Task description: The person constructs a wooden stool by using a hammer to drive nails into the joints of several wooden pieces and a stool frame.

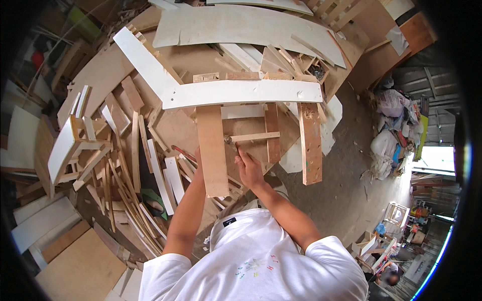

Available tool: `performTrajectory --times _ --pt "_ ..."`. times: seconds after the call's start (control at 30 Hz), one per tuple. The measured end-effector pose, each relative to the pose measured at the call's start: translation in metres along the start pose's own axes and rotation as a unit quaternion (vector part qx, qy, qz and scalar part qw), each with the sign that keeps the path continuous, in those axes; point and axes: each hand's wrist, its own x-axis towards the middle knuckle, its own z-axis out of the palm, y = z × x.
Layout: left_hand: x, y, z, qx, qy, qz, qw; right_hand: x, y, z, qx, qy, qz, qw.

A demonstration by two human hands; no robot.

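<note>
the right hand (pixel 249 168) reaches forward over the near edge of the workbench (pixel 175 128), its fingers closed narrow around the handle of what looks like a hammer (pixel 232 142); the dark head sits against the left end of a thin wooden strip (pixel 256 136). that strip lies crosswise between two upright slats, a wide plywood slat (pixel 212 150) on the left and a narrower brown slat (pixel 272 131) on the right, so it seems placed as a brace joining them. the left hand (pixel 198 160) is mostly hidden behind the wide plywood slat; it appears to grip that slat's left edge, probably to steady the frame against the blow, but whether its fingers are wrapped or flat i cannot tell.

all the slats hang from a long white curved rail (pixel 241 93) that runs across the bench top, and a third, rougher slat (pixel 311 143) hangs off its right end over the floor. small wooden blocks (pixel 233 76) sit just behind the rail. a second white board (pixel 143 60) meets the rail's left end at an angle. to the left of the bench lies a pile of offcuts and thin battens (pixel 120 180), and a large pale curved panel (pixel 241 25) lies along the far edge.
</note>
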Motion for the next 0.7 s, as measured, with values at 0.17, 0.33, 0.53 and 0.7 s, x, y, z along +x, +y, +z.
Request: performTrajectory --times 0.17,0.33,0.53,0.7 --pt "0.015 0.008 0.001 0.243 -0.020 0.193 0.950 0.000 0.008 -0.002 -0.020 0.008 -0.024 0.999" --pt "0.009 0.005 0.001 0.151 -0.014 0.112 0.982 0.005 0.005 -0.004 -0.041 0.006 -0.040 0.998" --pt "0.010 0.024 0.002 0.128 -0.037 -0.008 0.991 0.004 0.008 0.000 -0.045 0.029 -0.053 0.997" --pt "0.009 0.022 -0.005 -0.071 -0.028 -0.139 0.987 -0.004 0.018 0.006 0.029 0.046 -0.008 0.998"
